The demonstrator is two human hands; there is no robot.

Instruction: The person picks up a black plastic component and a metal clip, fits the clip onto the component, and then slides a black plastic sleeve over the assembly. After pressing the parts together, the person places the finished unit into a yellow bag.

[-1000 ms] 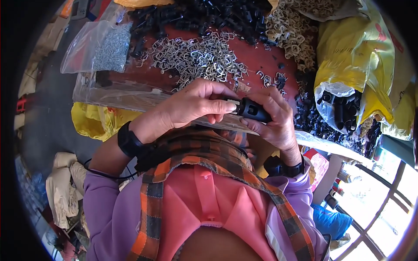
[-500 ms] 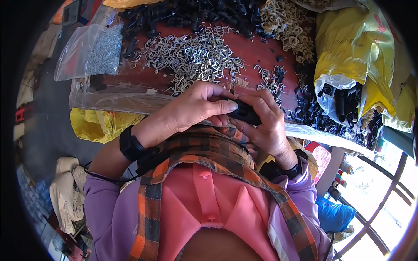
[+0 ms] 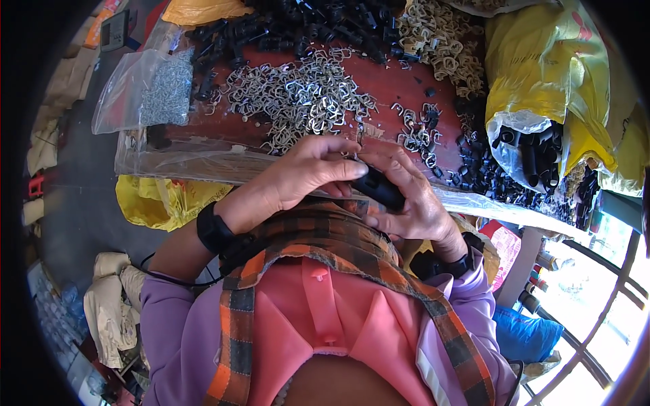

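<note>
A black, rounded plastic fitting [image 3: 380,189] lies between my two hands at the table's near edge. My right hand [image 3: 421,201] is wrapped round its right part, the thumb underneath and the fingers over the far side. My left hand [image 3: 308,172] pinches its left end, with the thumb pressed on top. A small shiny bit shows at the left fingertips, too small to name. Just beyond the hands spreads a heap of bent silver metal clips [image 3: 305,95], with a smaller cluster of clips [image 3: 423,132] to its right.
Black plastic fittings [image 3: 291,34] are piled at the back, beside beige clips [image 3: 443,47]. A clear bag of small silver parts [image 3: 166,95] sits on the left. At right, a yellow bag [image 3: 528,61] holds black tubes [image 3: 531,159], near scattered small black pieces [image 3: 484,166].
The right thumb has slid down and away from the fitting's left end, and more of the fitting shows. The left hand keeps its pinch. The whole view has shifted slightly.
</note>
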